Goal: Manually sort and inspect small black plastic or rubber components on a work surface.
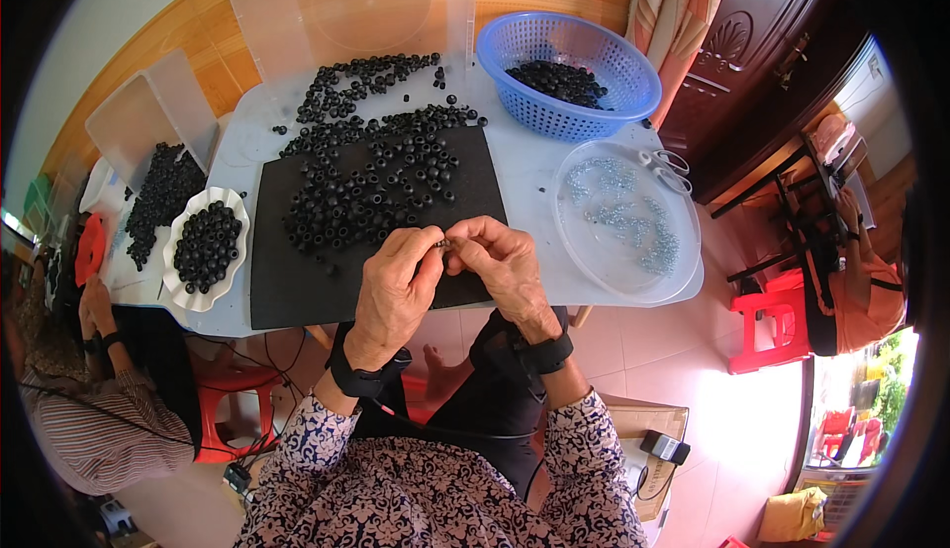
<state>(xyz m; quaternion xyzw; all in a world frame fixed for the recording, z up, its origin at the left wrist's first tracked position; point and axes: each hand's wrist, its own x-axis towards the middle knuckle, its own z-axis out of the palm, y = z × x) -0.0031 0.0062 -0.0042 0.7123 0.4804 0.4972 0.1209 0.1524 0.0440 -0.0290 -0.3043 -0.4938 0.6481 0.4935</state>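
tiny piece (443, 243), pinched between fingertips of left hand (395, 293) and right hand (504, 273); a slackened pinch could drop it among black beads (322, 192).

Your pale table (529, 192) is carrying a black mat (287, 286), a blue basket (539, 104) and a round clear tray (594, 259), while loose black beads (341, 98) are lying behind the mat.
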